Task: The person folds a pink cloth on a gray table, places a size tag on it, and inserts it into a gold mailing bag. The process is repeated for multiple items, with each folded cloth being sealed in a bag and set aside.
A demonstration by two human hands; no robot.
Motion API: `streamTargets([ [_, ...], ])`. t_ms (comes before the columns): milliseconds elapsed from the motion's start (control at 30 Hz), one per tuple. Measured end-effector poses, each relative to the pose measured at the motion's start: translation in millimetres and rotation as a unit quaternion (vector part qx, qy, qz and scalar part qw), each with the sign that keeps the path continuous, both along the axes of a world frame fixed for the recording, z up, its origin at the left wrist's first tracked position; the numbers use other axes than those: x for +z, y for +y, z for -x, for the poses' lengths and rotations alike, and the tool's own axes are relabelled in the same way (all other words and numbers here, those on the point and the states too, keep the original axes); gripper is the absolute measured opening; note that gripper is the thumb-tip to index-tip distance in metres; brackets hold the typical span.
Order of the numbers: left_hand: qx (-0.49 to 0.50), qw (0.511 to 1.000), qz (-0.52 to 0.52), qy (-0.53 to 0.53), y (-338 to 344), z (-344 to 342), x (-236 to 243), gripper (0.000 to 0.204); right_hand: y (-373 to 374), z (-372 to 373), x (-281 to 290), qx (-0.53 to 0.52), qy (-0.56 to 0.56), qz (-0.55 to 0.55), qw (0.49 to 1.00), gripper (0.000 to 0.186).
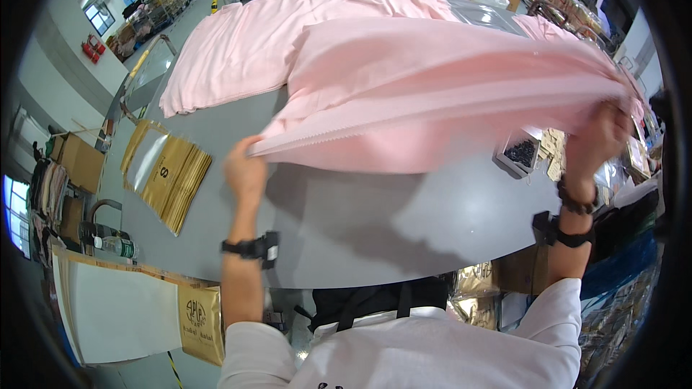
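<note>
A pink cloth is stretched in the air above the grey table, its near edge running between my two hands. My left hand is closed in a pinch on its left corner. At the right end my right hand, smeared a little by motion, grips the bunched cloth. The right part of the cloth is blurred too. Behind it a stack of pink fabric lies on the table, partly covered by the lifted cloth.
Gold plastic bags lie fanned at the table's left. A small box of dark pieces sits at the right, near beige tags. Below the left edge stand a clear bottle and a white board. The table's edge curves before me.
</note>
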State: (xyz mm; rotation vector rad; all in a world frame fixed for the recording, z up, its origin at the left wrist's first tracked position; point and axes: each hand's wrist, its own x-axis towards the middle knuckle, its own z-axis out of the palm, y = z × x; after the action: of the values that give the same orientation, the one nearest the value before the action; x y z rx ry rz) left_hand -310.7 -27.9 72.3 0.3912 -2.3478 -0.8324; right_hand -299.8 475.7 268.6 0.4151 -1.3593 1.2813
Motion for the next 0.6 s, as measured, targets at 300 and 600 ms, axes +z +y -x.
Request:
streamTargets([
  [300, -0.12, 0.85, -0.323, 0.399, -122, -94, 206, 0.029, 78, -26, 47, -0.265, 0.017, -0.403, 0.876, 0.033],
  [600, -0.203, 0.893, -0.284, 0.282, -140, 33, 278, 0.026, 47, 179, 41, 0.051, -0.209, 0.027, 0.976, 0.037],
])
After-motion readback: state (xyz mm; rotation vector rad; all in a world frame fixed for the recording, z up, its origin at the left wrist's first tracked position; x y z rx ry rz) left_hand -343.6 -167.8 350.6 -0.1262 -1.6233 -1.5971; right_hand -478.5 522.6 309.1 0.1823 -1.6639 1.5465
